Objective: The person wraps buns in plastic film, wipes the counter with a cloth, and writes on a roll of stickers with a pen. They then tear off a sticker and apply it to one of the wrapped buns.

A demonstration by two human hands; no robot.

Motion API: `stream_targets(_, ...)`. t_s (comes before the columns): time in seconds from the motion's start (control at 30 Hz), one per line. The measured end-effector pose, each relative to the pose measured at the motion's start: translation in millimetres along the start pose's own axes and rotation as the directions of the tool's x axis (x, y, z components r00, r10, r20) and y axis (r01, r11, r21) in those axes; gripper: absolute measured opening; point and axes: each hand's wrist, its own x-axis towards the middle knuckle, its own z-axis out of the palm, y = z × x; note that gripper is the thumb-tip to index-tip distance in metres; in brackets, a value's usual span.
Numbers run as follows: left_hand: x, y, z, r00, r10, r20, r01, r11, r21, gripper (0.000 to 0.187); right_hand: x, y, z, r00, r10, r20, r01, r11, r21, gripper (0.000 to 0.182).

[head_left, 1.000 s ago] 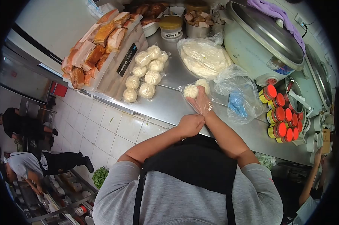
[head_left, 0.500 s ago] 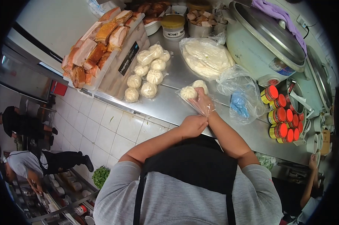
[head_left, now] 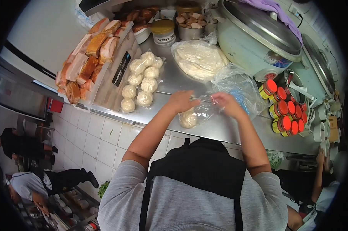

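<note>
Both hands pinch the mouth of 1 clear plastic bag (head_left: 200, 111) near the front edge of the steel counter (head_left: 170, 82): left hand (head_left: 180, 101) and right hand (head_left: 224, 104) are each closed on the film, and 1 white bun (head_left: 189, 119) sits in the bag bottom. Toward the counter's left edge lie approx. 8 wrapped buns (head_left: 141, 79) beside 1 tray of roast meat (head_left: 90, 57). At the right edge stand approx. 9 red-lid jars (head_left: 285, 109), w/ 1 rice cooker (head_left: 254, 42) behind.
</note>
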Motion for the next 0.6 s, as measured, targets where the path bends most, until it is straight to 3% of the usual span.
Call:
stream_targets(0.03, 0.0, -4.5, 1.4, 0.997, -0.057, 0.060, 0.058, 0.998, -0.011, 0.051, -4.3, 2.3, -13.5, 0.987, 0.009, -0.160, 0.021, 0.982, 0.186, 0.018)
stream_targets(0.07, -0.4, -11.3, 5.5, 0.986, -0.116, 0.120, 0.119, 0.993, -0.018, 0.053, -10.3, 3.1, -25.3, 0.927, 0.109, -0.360, -0.014, 0.966, 0.257, 0.020)
stream_targets(0.1, -2.1, -14.4, 5.3, 0.968, -0.174, 0.180, 0.181, 0.983, -0.021, 0.056, -15.3, -3.4, -32.3, 0.819, 0.214, -0.533, -0.030, 0.943, 0.333, 0.022)
stream_targets(0.2, -8.4, -16.5, 3.6, 0.934, -0.261, 0.245, 0.294, 0.949, -0.111, 0.053, -32.4, 5.2, -32.3, 0.847, 0.454, -0.277, -0.368, 0.877, 0.310, 0.031)
stream_targets(0.27, -13.8, -17.5, 5.6, 0.925, -0.285, 0.250, 0.339, 0.918, -0.207, 0.054, -38.4, -4.1, 4.1, 0.865, 0.491, -0.106, -0.455, 0.854, 0.252, 0.034)
stream_targets(0.33, -15.3, -17.6, 4.3, 0.916, -0.284, 0.281, 0.373, 0.862, -0.344, 0.051, -30.9, -10.8, 37.3, 0.833, 0.553, 0.012, -0.551, 0.827, 0.110, 0.022)
stream_targets(0.4, -17.6, -15.0, 2.5, 0.907, -0.250, 0.338, 0.400, 0.762, -0.509, 0.044, -16.9, -5.8, 55.1, 0.912, 0.409, -0.030, -0.402, 0.906, 0.132, 0.016)
stream_targets(0.5, -16.5, -24.1, 9.1, 0.989, -0.085, 0.117, 0.145, 0.551, -0.822, 0.032, 7.8, -7.0, 50.5, 0.977, 0.187, -0.105, -0.166, 0.969, 0.182, 0.013)
stream_targets(0.53, -17.5, -16.0, -4.4, 1.000, -0.029, -0.001, 0.019, 0.659, -0.752, 0.029, 15.2, -10.4, 46.9, 0.984, 0.114, -0.135, -0.086, 0.976, 0.199, 0.012)
stream_targets(0.6, -16.4, -1.8, -30.0, 0.970, 0.127, -0.209, -0.222, 0.814, -0.537, 0.029, 16.4, -30.3, 37.1, 0.967, -0.207, -0.145, 0.194, 0.976, -0.101, 0.010)
